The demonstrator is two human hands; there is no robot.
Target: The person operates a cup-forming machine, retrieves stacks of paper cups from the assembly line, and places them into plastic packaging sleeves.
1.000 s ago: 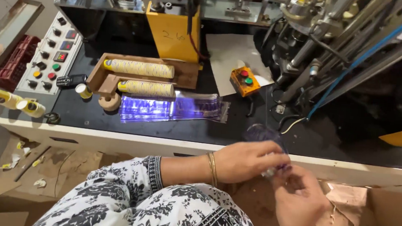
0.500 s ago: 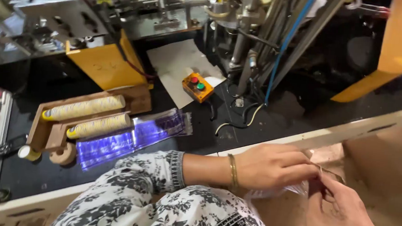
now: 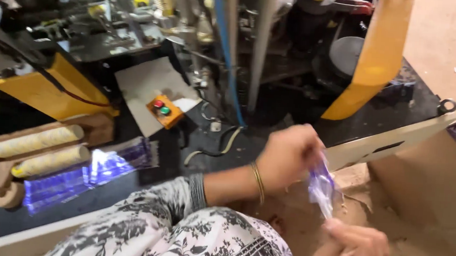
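My left hand [image 3: 288,157], with a thin bangle at the wrist and a black-and-white patterned sleeve, pinches the top of a clear plastic bag [image 3: 321,187] with purple print. My right hand [image 3: 356,248] at the bottom edge grips the bag's lower end, so the bag is stretched between both hands. Both hands are over a cardboard box [image 3: 423,208], just in front of the machine table's cream front edge [image 3: 385,145].
A black machine table carries a small orange box with red and green buttons [image 3: 164,110], two cream rolls in a wooden holder [image 3: 34,149], a shiny purple stack of bags [image 3: 85,176], a yellow housing [image 3: 56,88] and a yellow guard [image 3: 372,63]. Shafts and a blue hose stand behind.
The view has swung right and tilted. My hands have shifted right over the cardboard box, still holding the plastic bag, which is now pulled taut between them.
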